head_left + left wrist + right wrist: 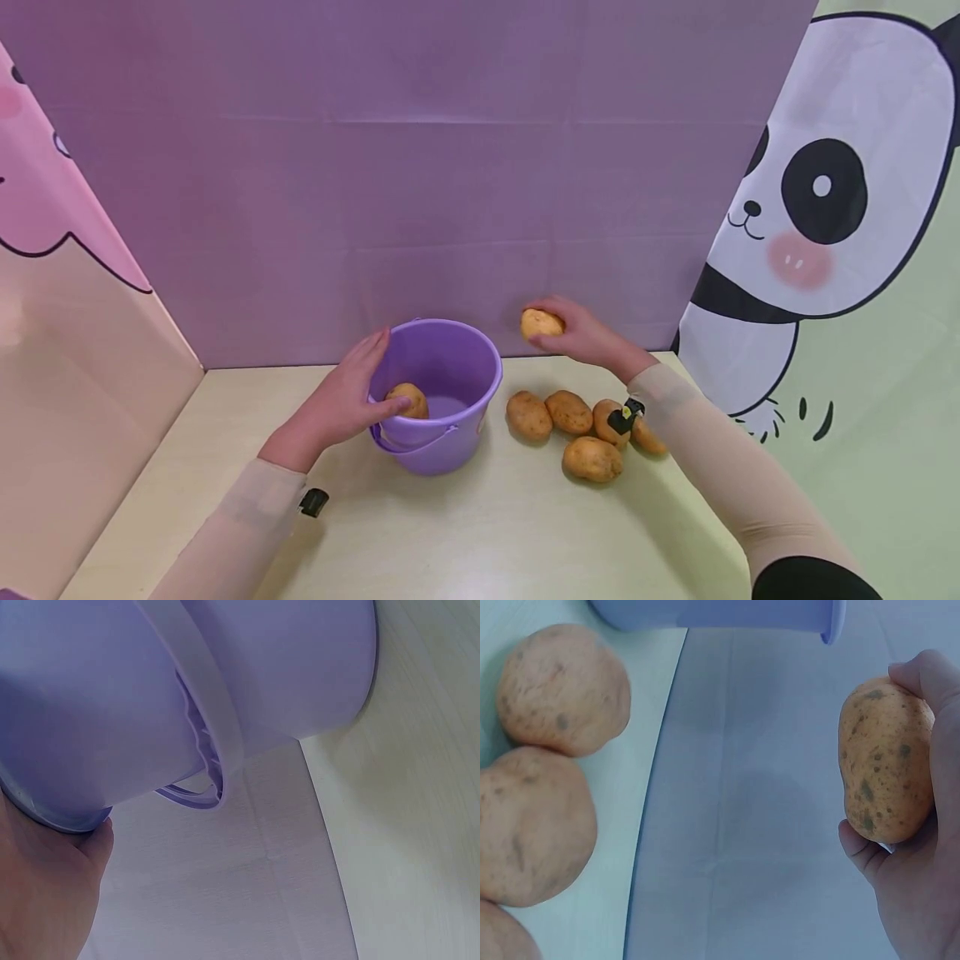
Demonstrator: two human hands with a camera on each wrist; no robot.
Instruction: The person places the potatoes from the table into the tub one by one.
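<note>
A purple bucket [442,450] stands upright on the table, its handle hanging down at the front. My left hand [337,412] grips its rim on the left side, the thumb reaching over the rim. Inside the bucket lies a potato [408,395], partly covered by that thumb. To the right of the bucket and raised above the table, my right hand [573,333] holds another potato [542,322] between thumb and fingers. The right wrist view shows this held potato [887,761] with dark spots on its skin.
Several potatoes [592,460] lie grouped on the table right of the bucket, below my right forearm. A purple backdrop [450,183] rises behind the table's far edge. A panda-print panel [885,350] borders the right side, and a pink panel [67,400] the left.
</note>
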